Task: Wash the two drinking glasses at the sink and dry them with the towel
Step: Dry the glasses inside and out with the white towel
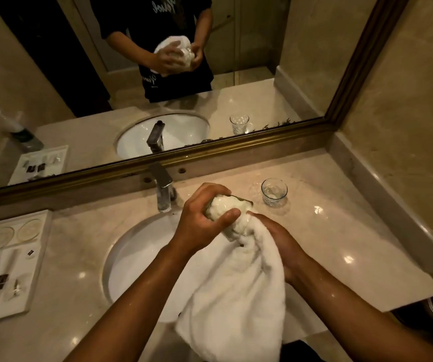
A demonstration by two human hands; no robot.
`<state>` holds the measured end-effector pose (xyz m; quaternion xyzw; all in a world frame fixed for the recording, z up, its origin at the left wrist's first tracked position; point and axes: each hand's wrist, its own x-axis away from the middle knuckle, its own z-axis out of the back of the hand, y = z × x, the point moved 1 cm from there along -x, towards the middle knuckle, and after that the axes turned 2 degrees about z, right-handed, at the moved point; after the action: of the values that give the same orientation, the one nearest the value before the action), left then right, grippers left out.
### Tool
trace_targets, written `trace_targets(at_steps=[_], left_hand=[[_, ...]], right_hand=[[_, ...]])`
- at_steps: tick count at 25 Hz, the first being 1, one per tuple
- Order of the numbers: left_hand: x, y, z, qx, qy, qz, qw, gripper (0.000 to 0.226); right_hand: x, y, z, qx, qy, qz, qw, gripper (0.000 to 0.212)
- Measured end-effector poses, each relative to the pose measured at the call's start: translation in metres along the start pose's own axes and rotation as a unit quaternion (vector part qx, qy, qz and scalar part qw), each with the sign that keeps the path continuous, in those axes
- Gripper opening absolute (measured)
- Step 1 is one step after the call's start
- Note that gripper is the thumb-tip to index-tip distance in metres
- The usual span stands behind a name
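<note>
one glass [225, 218] lies tilted in my left grip [205, 215], mouth toward the right grip [275, 239] stuffing towel [236, 291] inside; second glass [274, 192] stands nearer my right.

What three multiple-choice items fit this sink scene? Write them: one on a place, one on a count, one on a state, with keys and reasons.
1. Where does the free glass stand?
A. In the basin
B. On the counter right of the faucet
C. On the tray

2. How many real glasses show, mirror images aside?
A. One
B. Two
C. Four

3. What state is the held glass in?
A. Stuffed with towel
B. Full of water
C. Lying broken

Key: 1 B, it stands upright on the counter beside the faucet. 2 B, one on the counter, one in the hands. 3 A, the left hand grips it while the right hand works the white towel into it.
</note>
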<state>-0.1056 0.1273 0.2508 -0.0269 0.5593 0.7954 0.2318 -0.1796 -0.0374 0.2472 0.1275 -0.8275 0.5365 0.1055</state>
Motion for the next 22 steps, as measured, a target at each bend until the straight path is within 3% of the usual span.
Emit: trace_targets(at_steps=[2,5,9,13,16,17,18,19,20,22], left_hand=[[0.004,-0.001,-0.002,-0.030,0.053,-0.047,0.997,0.037],[0.006,0.008,-0.017,0.058,0.136,0.021,0.989,0.032],[0.016,0.004,-0.035,0.079,0.215,0.101,0.968,0.033],[0.019,-0.010,-0.037,0.122,0.208,0.279,0.930,0.028],[0.021,-0.012,-0.040,0.172,0.142,0.478,0.850,0.024],[0.022,-0.014,-0.040,0.168,0.109,0.525,0.827,0.026],[0.023,-0.017,-0.038,0.156,0.071,0.550,0.817,0.031],[0.022,-0.019,-0.037,0.148,0.034,0.554,0.818,0.039],[0.019,-0.020,-0.035,0.146,0.002,0.544,0.826,0.048],[0.010,-0.017,-0.033,0.137,-0.037,0.494,0.858,0.059]], right_hand=[[0.005,-0.002,-0.005,0.048,-0.016,0.020,0.999,0.019],[0.010,-0.005,-0.005,0.023,-0.017,0.046,0.999,0.020],[0.012,-0.007,0.004,0.261,-0.005,0.162,0.951,0.028],[0.004,0.005,0.012,0.439,-0.029,0.273,0.855,0.036],[-0.005,0.012,0.017,0.605,-0.093,0.325,0.721,0.039],[-0.007,0.016,0.019,0.650,-0.116,0.333,0.673,0.040],[-0.009,0.020,0.022,0.675,-0.125,0.330,0.648,0.041],[-0.010,0.022,0.025,0.677,-0.119,0.321,0.652,0.043],[-0.010,0.022,0.028,0.658,-0.096,0.306,0.681,0.044],[-0.008,0.018,0.032,0.564,-0.016,0.269,0.780,0.037]])
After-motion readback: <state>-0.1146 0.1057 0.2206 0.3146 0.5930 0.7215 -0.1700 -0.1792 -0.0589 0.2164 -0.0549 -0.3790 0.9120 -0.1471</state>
